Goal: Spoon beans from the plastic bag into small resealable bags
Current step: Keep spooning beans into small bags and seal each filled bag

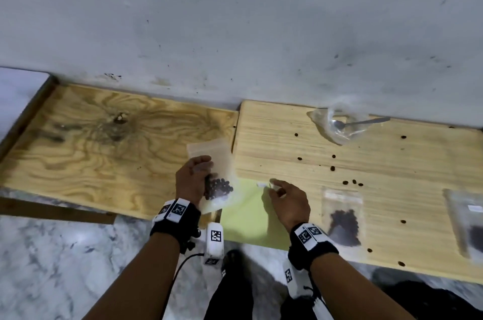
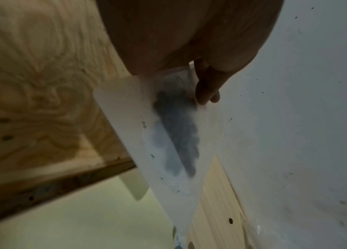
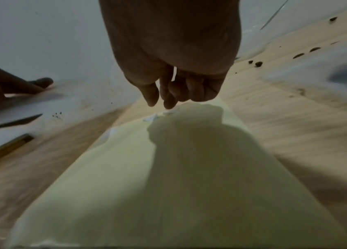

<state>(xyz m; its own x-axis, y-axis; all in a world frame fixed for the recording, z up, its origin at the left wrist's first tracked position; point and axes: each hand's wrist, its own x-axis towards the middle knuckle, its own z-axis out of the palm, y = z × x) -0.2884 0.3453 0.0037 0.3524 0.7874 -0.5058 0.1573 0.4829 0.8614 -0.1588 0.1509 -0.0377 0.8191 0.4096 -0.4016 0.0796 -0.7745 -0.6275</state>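
Note:
My left hand (image 1: 206,172) grips a small clear resealable bag (image 1: 217,163) holding dark beans (image 1: 218,187), lifted over the seam between two boards. The left wrist view shows the bag (image 2: 168,134) blurred, hanging below my fingers (image 2: 207,87). My right hand (image 1: 277,187) hovers with loosely curled fingers over a yellow-green sheet (image 1: 248,217), just above small white scraps (image 3: 168,112), holding nothing. The big clear plastic bag (image 1: 337,131) lies at the back right with a metal spoon (image 1: 363,122) in its mouth.
Two small bags of beans lie on the pale board: one (image 1: 342,217) right of my right hand, another (image 1: 467,225) at the right edge. Loose beans (image 1: 352,182) are scattered over this board. A plywood board (image 1: 91,150) lies left, a wall behind.

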